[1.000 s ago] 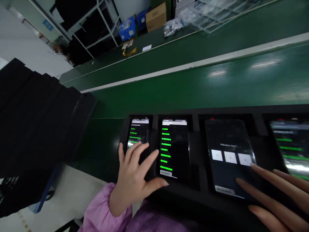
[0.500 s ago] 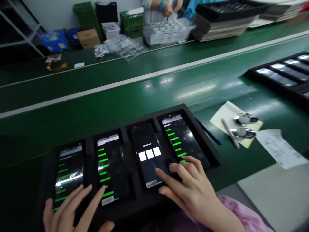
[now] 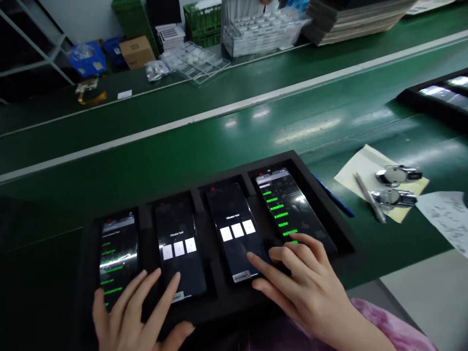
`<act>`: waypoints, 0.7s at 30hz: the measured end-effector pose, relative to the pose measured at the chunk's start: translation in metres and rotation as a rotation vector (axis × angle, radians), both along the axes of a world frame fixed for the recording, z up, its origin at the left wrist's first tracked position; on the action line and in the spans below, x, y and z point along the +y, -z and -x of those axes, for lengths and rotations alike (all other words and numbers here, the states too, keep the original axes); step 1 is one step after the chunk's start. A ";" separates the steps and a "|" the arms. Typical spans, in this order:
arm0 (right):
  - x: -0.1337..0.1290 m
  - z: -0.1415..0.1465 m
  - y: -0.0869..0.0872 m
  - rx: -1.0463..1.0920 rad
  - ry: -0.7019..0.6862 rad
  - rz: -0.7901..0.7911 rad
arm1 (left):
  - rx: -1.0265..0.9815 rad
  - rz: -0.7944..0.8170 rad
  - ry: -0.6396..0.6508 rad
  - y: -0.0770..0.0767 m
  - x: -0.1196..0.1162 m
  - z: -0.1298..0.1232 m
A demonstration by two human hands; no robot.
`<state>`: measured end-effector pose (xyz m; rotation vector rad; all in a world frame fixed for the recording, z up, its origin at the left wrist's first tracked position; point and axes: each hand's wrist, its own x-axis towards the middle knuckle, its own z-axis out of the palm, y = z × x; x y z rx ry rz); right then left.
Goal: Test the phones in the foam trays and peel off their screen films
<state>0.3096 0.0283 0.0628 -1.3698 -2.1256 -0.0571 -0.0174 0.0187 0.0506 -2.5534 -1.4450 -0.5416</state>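
Observation:
A black foam tray (image 3: pixel 215 304) holds several smartphones in separate slots. The leftmost phone (image 3: pixel 119 243) and the rightmost phone (image 3: pixel 298 207) show lists of green text. Two middle phones, the second from the left (image 3: pixel 179 273) and the third (image 3: pixel 236 209), display "Vibrator test" above three white squares. My left hand (image 3: pixel 139 312) is spread over the two left phones, its index finger at the lower screen of the second one. My right hand (image 3: pixel 307 278) has its index finger at the third phone's lower screen, other fingers loosely bent near the rightmost phone. Neither hand grips anything.
Right of the tray lie a blue pen (image 3: pixel 334 196), a silver pen (image 3: pixel 369 197), two metal clip-like items (image 3: pixel 397 174) on yellowish paper (image 3: pixel 353 168), and a handwritten sheet (image 3: pixel 444 214). Another phone tray (image 3: pixel 413 100) sits far right. Across the green bench (image 3: pixel 164 156) are clear plastic trays (image 3: pixel 199 63).
The second phone from the left has switched from its green list to the "Vibrator test" screen. The view has shifted, so the tray and both hands appear farther right.

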 end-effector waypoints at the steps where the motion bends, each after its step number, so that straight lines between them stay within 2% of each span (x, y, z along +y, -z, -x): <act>1: 0.002 -0.001 -0.002 0.008 -0.020 0.016 | 0.004 0.000 0.007 0.000 0.001 0.000; 4: 0.010 -0.002 -0.006 0.000 -0.034 0.028 | 0.020 -0.014 0.042 0.000 0.004 0.002; 8: 0.017 -0.003 -0.009 -0.162 0.077 -0.056 | 0.060 -0.067 0.094 -0.001 0.008 0.006; 11: 0.012 -0.010 -0.014 -0.103 0.047 -0.105 | 0.085 -0.065 0.116 -0.003 0.010 0.007; 16: -0.002 -0.041 -0.022 0.061 0.317 -0.027 | 0.066 -0.075 0.111 -0.002 0.009 0.008; 21: -0.019 -0.069 -0.012 0.057 0.235 0.030 | -0.028 -0.057 0.047 0.012 0.002 0.010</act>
